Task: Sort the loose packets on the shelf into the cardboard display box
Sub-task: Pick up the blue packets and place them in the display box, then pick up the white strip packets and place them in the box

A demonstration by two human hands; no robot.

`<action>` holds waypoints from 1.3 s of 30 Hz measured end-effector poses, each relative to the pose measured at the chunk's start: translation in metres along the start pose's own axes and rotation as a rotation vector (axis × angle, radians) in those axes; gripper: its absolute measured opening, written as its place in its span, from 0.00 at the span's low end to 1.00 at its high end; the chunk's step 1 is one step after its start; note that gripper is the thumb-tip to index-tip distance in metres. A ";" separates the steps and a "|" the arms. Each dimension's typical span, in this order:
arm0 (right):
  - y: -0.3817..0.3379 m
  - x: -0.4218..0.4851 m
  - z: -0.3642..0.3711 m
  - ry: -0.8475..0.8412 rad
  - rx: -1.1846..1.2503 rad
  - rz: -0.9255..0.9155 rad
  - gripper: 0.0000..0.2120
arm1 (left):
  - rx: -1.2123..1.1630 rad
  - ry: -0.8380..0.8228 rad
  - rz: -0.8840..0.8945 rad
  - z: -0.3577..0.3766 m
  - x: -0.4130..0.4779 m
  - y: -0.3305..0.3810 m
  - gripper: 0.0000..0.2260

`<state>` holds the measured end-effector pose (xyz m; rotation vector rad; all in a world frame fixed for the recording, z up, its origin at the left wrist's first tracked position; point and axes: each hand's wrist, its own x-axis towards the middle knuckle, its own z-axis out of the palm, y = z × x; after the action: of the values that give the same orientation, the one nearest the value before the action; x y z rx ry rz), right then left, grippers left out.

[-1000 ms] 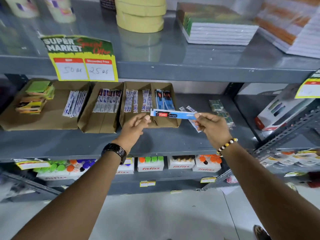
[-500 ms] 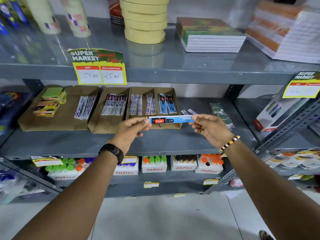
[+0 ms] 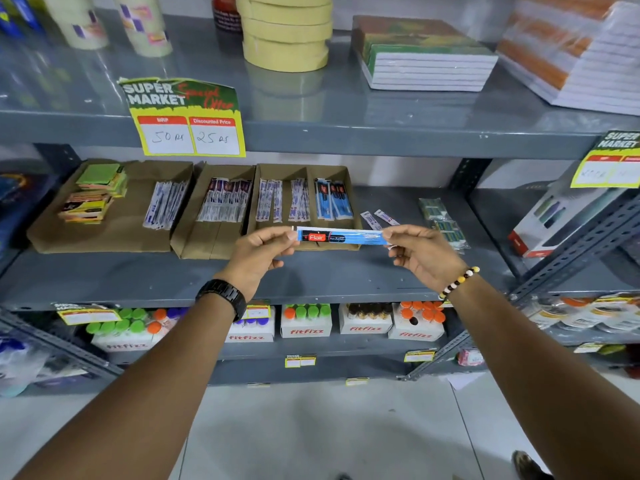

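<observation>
Fingers of the left hand pinch one end of a blue packet; those of the right hand pinch the other end. Packet held level, stretched between both hands, in the air just in front of the middle shelf. Print on it reads "Flair" in white on red, then smaller script, probably "Pen Refill". Black watch on left wrist, beaded bracelet on right.

Step in hand, by my reading: packet picked up and being checked before it is filed. Next move calls for matching it to the rightmost compartment of the cardboard display box, where like blue packets already lie lengthwise; the packet needs turning end-on to slot in beside them.

Two loose packets lie on the shelf just right of the box, unsorted. Greenish packs further right. Boxes to the left hold more slim packets and small pads.

Above: yellow tag, "SUPER MARKET", "MRP 50 Rs", "Discounted Price 25 Rs". Shelf below: cartons marked "fitfizz".
</observation>
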<state>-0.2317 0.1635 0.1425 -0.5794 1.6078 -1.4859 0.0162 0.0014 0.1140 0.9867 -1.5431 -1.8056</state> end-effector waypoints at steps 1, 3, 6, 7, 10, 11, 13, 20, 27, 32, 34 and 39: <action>0.003 0.002 -0.002 0.010 0.005 0.011 0.06 | -0.004 0.004 0.000 0.001 0.003 -0.003 0.08; 0.009 0.006 -0.006 0.032 0.026 0.031 0.06 | -0.009 0.024 0.006 0.005 0.010 -0.012 0.07; 0.020 0.015 -0.012 0.097 0.095 0.056 0.06 | 0.134 0.059 0.042 0.006 0.026 -0.035 0.08; 0.023 0.019 -0.014 0.127 0.121 0.065 0.06 | 0.265 0.059 0.068 0.004 0.033 -0.047 0.11; 0.029 0.029 -0.012 0.217 0.172 0.120 0.04 | 0.733 0.123 0.224 0.001 0.044 -0.075 0.15; 0.031 0.034 -0.010 0.241 0.191 0.140 0.03 | 0.830 0.146 0.279 0.001 0.048 -0.084 0.16; 0.035 0.045 -0.005 0.275 0.223 0.173 0.02 | 0.975 0.166 0.327 0.004 0.053 -0.096 0.18; 0.043 0.094 0.031 0.315 0.327 0.251 0.04 | 1.383 0.048 0.365 0.001 0.063 -0.136 0.32; 0.022 0.156 0.076 0.255 0.344 0.288 0.04 | 1.414 0.057 0.407 0.002 0.064 -0.139 0.30; 0.023 0.165 0.066 0.264 0.263 0.281 0.03 | 1.421 0.051 0.400 0.003 0.065 -0.139 0.29; 0.027 0.159 0.045 0.312 0.257 0.229 0.06 | 1.419 0.048 0.406 0.003 0.065 -0.139 0.29; 0.057 0.137 -0.014 0.523 -0.259 0.064 0.09 | 1.443 0.049 0.408 0.003 0.064 -0.140 0.29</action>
<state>-0.3038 0.0721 0.0497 -0.2817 2.2233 -1.4661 -0.0162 -0.0236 -0.0340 1.0684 -2.7312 -0.1616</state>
